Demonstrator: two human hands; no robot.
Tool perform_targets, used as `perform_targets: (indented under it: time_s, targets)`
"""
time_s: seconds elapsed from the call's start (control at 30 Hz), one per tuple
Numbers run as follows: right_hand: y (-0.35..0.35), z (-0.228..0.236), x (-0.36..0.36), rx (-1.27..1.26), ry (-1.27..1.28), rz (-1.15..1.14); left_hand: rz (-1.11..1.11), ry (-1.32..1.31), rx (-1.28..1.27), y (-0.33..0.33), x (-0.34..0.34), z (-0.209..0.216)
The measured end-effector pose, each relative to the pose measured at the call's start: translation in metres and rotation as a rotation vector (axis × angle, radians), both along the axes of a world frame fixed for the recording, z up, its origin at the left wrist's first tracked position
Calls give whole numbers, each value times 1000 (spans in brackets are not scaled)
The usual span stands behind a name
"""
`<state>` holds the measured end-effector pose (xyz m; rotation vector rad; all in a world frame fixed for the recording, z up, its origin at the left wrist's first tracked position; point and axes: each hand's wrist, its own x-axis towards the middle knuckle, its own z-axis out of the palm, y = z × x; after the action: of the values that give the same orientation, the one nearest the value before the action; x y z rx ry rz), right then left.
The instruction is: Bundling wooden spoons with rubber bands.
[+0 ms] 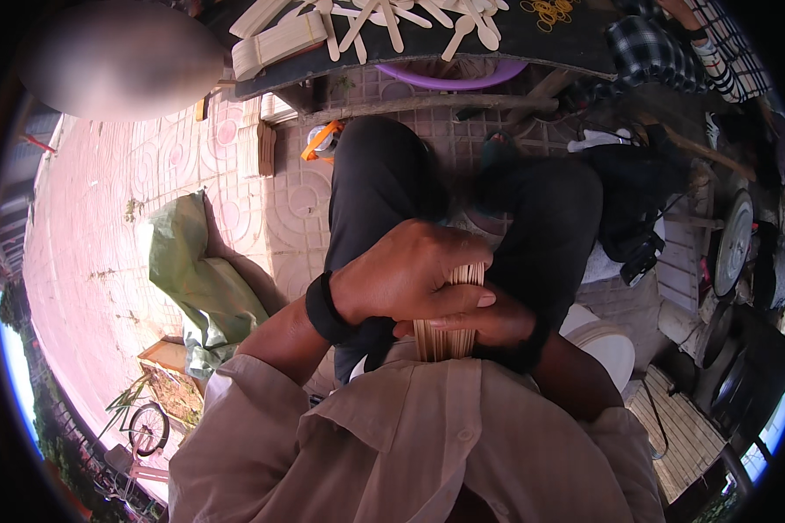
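Observation:
Over my lap, both hands close around an upright stack of thin wooden sticks (446, 342). The sticks are packed tight and seen edge-on, so I cannot tell whether they have spoon ends like the loose ones on the table. My left hand (401, 272), with a black band at the wrist, wraps the stack's upper part, thumb lying across it. Lower down and from the other side, my right hand (497, 319) grips it, partly hidden behind the left. Loose wooden spoons (462, 33) lie scattered on the dark table (532, 54) ahead.
A bundled stack of sticks (279, 45) and yellow rubber bands (549, 12) lie on the table. Below it is a purple basin (462, 80). A green sack (196, 275) stands on the paving at left, a white bucket (604, 349) at right. Another person's arm (715, 61) shows far right.

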<state>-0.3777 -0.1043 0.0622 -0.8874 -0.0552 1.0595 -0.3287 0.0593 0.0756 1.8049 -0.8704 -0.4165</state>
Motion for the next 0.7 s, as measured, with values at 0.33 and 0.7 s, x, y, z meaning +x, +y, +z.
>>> perform_targets:
  time_s: [0.33, 0.7]
  targets:
    - [1, -9, 11, 1, 207, -323, 349, 490, -307, 4, 13, -5]
    - [-6, -29, 27, 95, 213, -533, 293, 1216, -343, -4, -54, -37]
